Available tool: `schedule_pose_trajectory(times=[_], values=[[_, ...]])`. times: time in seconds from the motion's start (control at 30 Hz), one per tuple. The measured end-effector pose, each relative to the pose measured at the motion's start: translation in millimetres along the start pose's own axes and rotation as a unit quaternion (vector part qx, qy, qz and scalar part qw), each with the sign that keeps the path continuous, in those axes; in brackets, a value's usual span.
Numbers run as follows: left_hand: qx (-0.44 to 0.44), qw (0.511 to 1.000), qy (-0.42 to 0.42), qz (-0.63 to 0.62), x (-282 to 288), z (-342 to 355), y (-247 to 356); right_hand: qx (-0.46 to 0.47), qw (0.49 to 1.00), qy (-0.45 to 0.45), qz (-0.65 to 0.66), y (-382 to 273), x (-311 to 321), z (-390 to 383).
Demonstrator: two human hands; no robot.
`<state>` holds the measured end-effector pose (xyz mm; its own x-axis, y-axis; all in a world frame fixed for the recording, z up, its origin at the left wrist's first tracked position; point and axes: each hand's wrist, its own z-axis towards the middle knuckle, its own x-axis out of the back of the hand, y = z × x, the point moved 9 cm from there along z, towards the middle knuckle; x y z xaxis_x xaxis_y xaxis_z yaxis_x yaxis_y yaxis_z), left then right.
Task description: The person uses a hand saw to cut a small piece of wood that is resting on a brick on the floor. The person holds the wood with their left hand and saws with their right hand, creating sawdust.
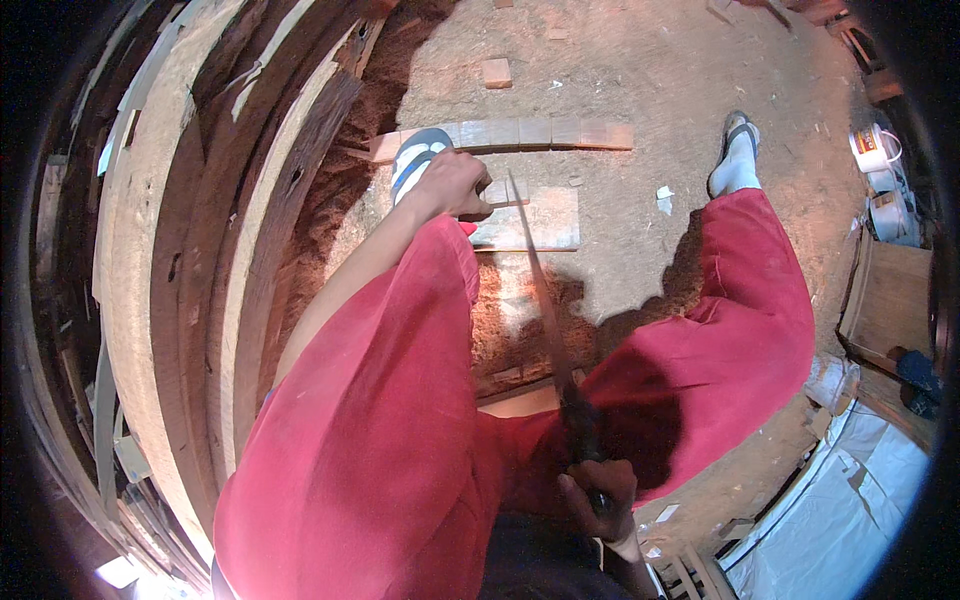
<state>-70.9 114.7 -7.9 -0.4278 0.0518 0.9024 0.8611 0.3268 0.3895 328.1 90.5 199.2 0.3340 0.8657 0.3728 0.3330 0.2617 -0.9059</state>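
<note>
My right hand [603, 490] is wrapped round the dark handle of a long narrow blade [543, 285], which tapers to a tip pointing away from me. The blade slants up between my legs, its tip near a small wooden block [513, 191]. Beyond my left knee, my left hand [455, 186] is closed, its curled fingers at the left end of that block. Beneath lies a flat board [545, 225] on the ground. Just past it runs a row of wooden blocks [540, 134] set end to end, with my sandalled left foot [418, 160] at its left part.
Thick timber beams [160, 250] stand along my left. A single wooden block [497, 73] lies farther out on the dirt floor. White buckets [876, 148], a wooden panel [893, 290] and a pale sheet [830, 505] are on the right.
</note>
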Motion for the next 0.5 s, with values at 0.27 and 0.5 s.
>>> schedule_pose_trajectory(times=[0.27, 0.5], values=[[0.012, 0.999, -0.031, 0.002, 4, 4, 5, -0.047, 0.997, -0.029, 0.061, 1, -16, 22], [0.014, 1.000, -0.015, 0.000, 2, 5, 2, -0.092, 0.993, 0.020, 0.075, 7, -23, 31]])
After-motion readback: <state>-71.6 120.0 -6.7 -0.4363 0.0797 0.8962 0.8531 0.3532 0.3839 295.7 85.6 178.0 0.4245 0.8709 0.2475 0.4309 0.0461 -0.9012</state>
